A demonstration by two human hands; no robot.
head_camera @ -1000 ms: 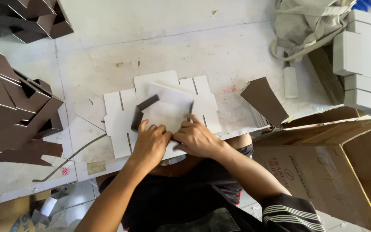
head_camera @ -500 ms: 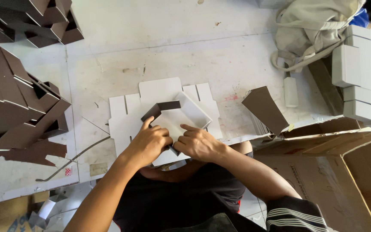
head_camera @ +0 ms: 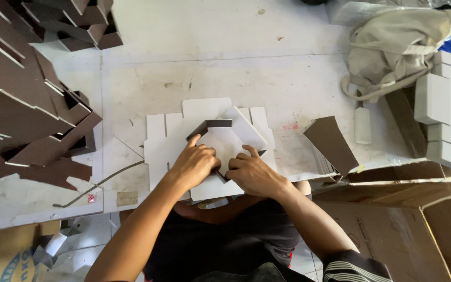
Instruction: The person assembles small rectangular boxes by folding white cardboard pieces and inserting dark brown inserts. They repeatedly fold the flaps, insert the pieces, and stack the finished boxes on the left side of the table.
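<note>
Item 1: my left hand [head_camera: 197,163], fingers curled and pressed down on the half-folded box blank [head_camera: 230,137], index finger stretched up against its raised dark flap. What the palm covers is hidden.

Item 2: my right hand [head_camera: 251,175], just beside the left, fingers bent and bearing on the same blank at its near edge; I cannot tell whether the fingertips pinch a flap, as they are tucked under.

Item 3: the box blank, white inside and dark brown outside, near the middle of the table's near edge, lying on a stack of flat white blanks [head_camera: 165,138].

Item 4: the white table [head_camera: 236,68], scuffed and stained.

Item 5: a pile of folded brown boxes [head_camera: 22,104] at left, cut off by the frame.

Item 6: 1 loose brown flap piece [head_camera: 331,143] at right, standing tilted.

Item 7: a pale cloth bag [head_camera: 398,44], far right.

Item 8: white boxes [head_camera: 444,115] stacked at the right edge, partly cut off.

Item 9: open cardboard cartons [head_camera: 418,219], near right.
</note>
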